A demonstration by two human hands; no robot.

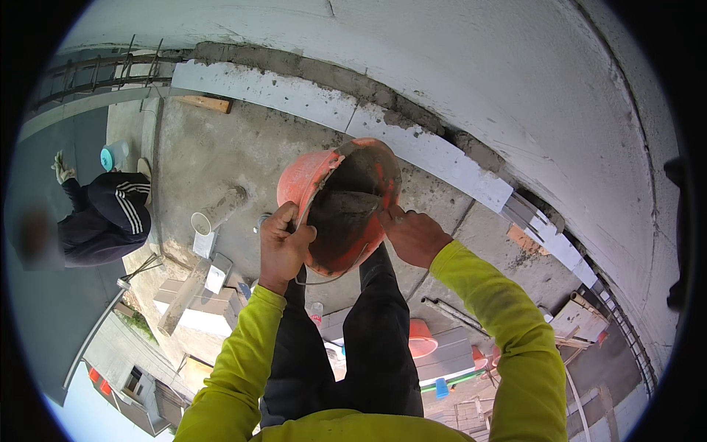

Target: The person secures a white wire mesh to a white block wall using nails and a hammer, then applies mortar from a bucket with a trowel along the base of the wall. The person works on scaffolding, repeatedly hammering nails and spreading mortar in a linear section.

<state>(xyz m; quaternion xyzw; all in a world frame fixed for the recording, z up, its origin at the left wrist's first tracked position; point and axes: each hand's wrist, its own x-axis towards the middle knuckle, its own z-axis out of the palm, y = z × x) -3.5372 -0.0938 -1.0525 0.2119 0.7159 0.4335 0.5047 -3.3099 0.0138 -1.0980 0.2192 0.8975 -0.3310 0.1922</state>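
Observation:
An orange-red bucket (302,173), crusted inside with grey mortar, is tilted in front of me above my legs, its mouth turned toward me. My left hand (286,243) is closed on the near left of its rim. A thin wire handle hangs along the lower side of the mouth. Inside lies a flat grey shape that looks like a trowel blade (346,208), smeared with mortar. Its right end meets my right hand (414,234), which is closed at the bucket's right rim; the fingers cover the trowel's handle.
White tiles (272,94) run along the wall base, with wet mortar behind them. A wood block (204,104) lies at the far left. A seated person (110,214) is on the left, near a white pail (201,223). Pipes (453,315) and another orange bucket (421,339) lie below right.

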